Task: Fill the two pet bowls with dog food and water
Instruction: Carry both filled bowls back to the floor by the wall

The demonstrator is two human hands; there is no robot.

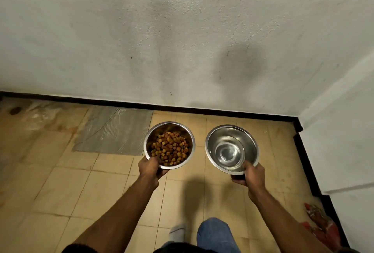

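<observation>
I hold two round steel pet bowls out in front of me above a tiled floor. The left bowl [152, 133] has a heap of brown dog food [170, 149] in it, and my left hand [151, 168] grips its near rim. The right bowl [245, 131] holds clear water [228, 154] in its bottom. My right hand [250, 174] grips that bowl's near rim, thumb inside. Both bowls are close to level and sit side by side without touching.
A white wall with a black skirting [182, 109] runs across ahead, and a white ledge [344, 151] closes the right side. A grey patch [113, 131] interrupts the beige tiles at left. A red object [321, 224] lies at lower right. My knee in jeans [216, 234] and a white sock [178, 231] show below.
</observation>
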